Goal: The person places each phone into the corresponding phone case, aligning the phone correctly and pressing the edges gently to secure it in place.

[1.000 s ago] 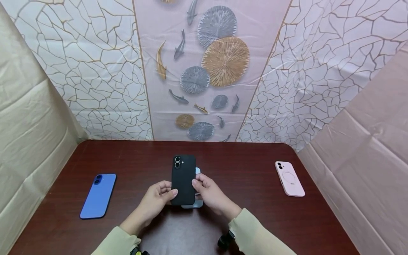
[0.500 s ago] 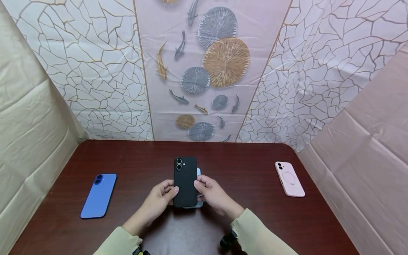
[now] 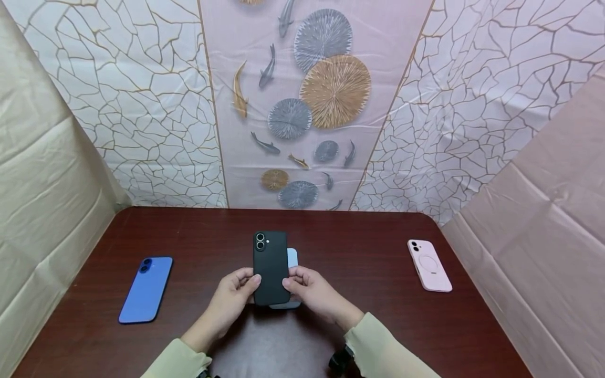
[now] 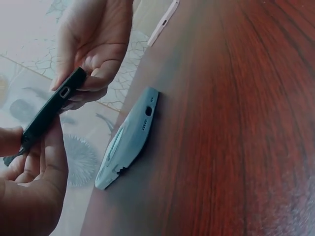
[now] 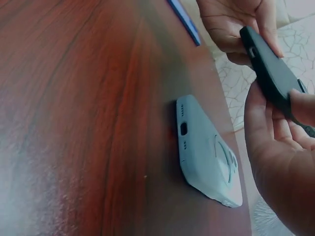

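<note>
Both hands hold a black phone case (image 3: 270, 262) raised over the table, with its camera rings at the upper left in the head view. The left hand (image 3: 227, 302) pinches its left edge, thumb on the back and fingers beneath. On the opposite edge, the right hand (image 3: 319, 294) grips with the thumb in front and curled fingers behind. The case's bottom edge, with a port opening, shows in the left wrist view. Beneath it lies a light blue phone case (image 5: 199, 142) with a ring on its back, partly hidden in the head view.
A blue phone (image 3: 145, 291) lies at the left of the dark red wooden table (image 3: 198, 226). Toward the right edge is a pink phone case (image 3: 429, 265) with a ring on its back. Patterned cloth (image 3: 160, 131) hangs behind and beside the table.
The black phone case shifts slightly right, then back left, with both hands. More of the light blue case's top corner shows now. The right thumb sits a little lower along the edge.
</note>
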Demonstrator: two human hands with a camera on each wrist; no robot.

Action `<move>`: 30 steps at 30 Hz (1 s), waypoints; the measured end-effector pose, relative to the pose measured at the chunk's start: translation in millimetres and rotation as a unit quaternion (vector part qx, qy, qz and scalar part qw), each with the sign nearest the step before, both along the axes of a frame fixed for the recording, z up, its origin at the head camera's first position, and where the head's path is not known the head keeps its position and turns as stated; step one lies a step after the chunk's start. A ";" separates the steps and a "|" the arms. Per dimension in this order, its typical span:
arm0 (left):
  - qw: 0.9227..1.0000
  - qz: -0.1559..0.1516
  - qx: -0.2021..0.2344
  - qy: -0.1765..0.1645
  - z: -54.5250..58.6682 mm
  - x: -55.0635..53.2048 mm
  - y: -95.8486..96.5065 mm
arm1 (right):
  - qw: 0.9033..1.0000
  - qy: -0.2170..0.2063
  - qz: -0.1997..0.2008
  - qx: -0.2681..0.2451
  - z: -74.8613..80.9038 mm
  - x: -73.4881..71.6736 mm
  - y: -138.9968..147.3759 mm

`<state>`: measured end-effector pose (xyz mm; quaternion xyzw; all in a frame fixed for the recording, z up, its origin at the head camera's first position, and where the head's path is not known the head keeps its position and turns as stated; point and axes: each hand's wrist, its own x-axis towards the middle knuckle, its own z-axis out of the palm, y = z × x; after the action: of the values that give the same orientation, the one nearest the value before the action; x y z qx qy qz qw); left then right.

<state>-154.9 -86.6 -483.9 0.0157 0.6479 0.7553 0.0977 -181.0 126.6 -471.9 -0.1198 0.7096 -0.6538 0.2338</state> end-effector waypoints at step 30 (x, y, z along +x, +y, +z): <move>0.988 -0.090 -0.099 0.078 -17.9 -0.1 33.5 | 0.994 -0.018 -0.100 0.043 1.1 -6.2 35.5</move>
<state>-155.0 -53.1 -501.7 0.1231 0.7211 0.6718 0.1158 -187.1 162.1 -470.8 -0.0265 0.7412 -0.6447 0.1849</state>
